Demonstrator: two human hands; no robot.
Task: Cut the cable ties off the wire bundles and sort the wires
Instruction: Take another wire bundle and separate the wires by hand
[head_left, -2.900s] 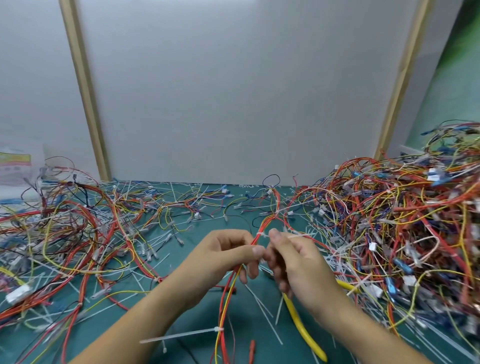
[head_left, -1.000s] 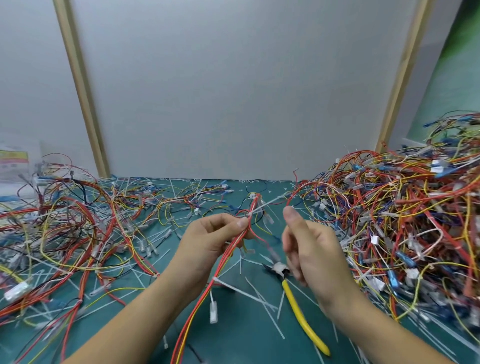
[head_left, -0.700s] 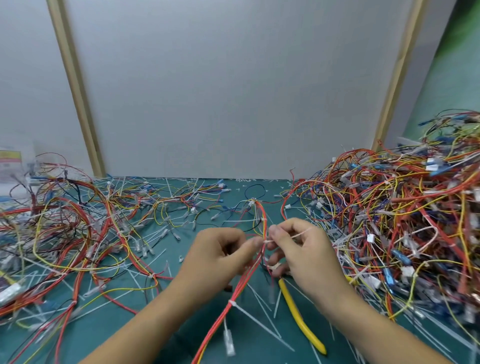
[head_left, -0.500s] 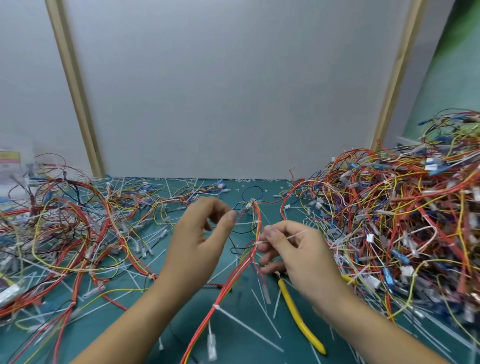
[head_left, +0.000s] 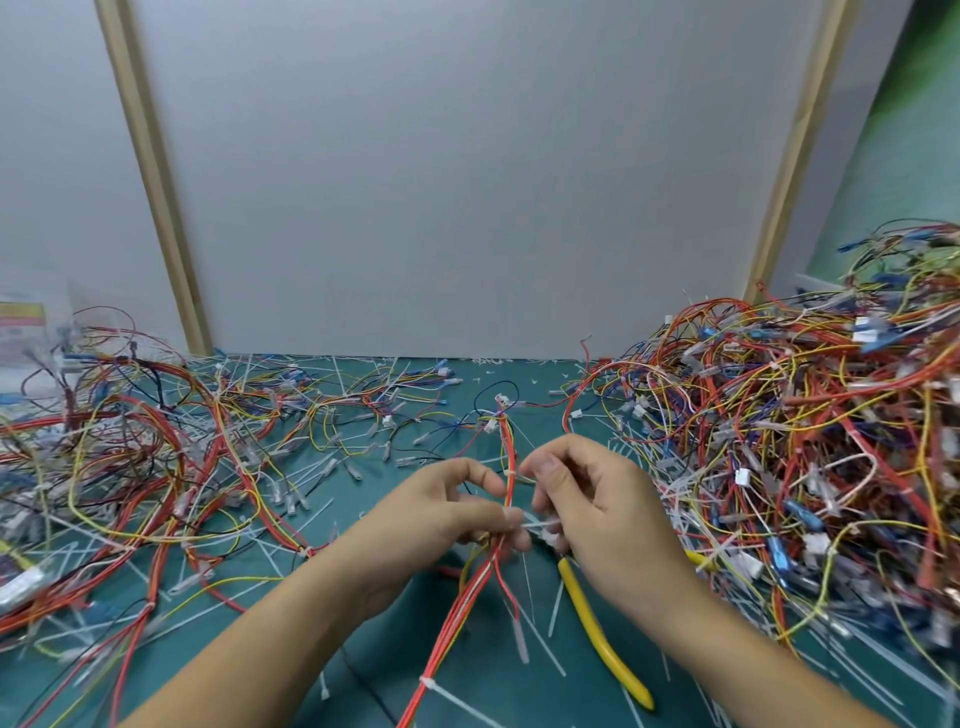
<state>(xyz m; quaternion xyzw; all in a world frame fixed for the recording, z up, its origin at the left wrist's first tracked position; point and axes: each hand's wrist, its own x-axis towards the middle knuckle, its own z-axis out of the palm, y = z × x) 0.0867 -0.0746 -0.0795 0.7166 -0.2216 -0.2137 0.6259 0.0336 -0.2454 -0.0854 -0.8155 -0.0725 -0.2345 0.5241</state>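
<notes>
A thin bundle of red, orange and yellow wires (head_left: 508, 457) runs from the table's middle down toward me between both hands. My left hand (head_left: 441, 514) pinches the bundle at about mid-length. My right hand (head_left: 597, 499) holds the yellow-handled cutters (head_left: 602, 639) in its palm, and its fingers pinch a white cable tie (head_left: 537, 525) next to the bundle. Another white cable tie (head_left: 427, 682) still wraps the bundle lower down, its tail pointing right.
A tall tangled heap of tied wire bundles (head_left: 800, 431) fills the right side. Loose wires (head_left: 130, 457) spread over the left side. Cut tie scraps litter the green mat (head_left: 363, 649). A grey wall panel stands behind the table.
My left hand let go and lifted off the bundle, then came back down and pinched it again lower. My right hand stayed by the bundle with the tie.
</notes>
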